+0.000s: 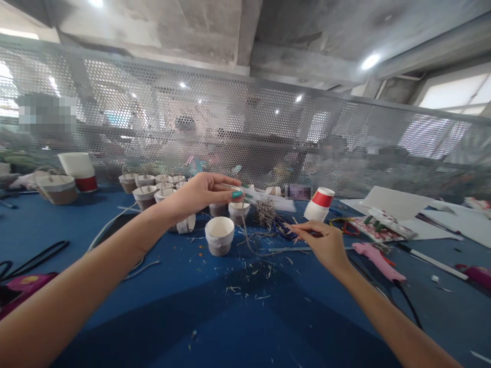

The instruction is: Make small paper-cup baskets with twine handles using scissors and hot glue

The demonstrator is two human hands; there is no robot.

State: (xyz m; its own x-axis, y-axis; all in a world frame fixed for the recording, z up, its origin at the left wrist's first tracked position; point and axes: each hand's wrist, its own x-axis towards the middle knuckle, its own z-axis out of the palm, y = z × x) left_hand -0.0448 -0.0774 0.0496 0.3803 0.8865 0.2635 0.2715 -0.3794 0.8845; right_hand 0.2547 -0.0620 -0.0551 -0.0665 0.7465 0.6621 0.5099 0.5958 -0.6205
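Observation:
My left hand [215, 190] is raised over the small cups at the middle of the table, thumb and fingers brought together in a pinch. What lies between its fingertips I cannot make out; a thin grey cord [245, 232] runs down just below them. Under it stands a white-rimmed paper cup [220, 236], upright and open at the top. My right hand [320, 240] pinches at something small beside a bundle of grey cord [265, 213] and a dark blue loop [284, 230]. Its fingertips are too small to tell what they hold.
Several wrapped cups [146, 197] with cord handles stand at the back left. Stacked paper cups [320, 203] stand upside down at the back right. A pink glue gun [378, 260] lies right, near white paper sheets [399, 204]. A perforated metal screen [245, 128] rises behind the table.

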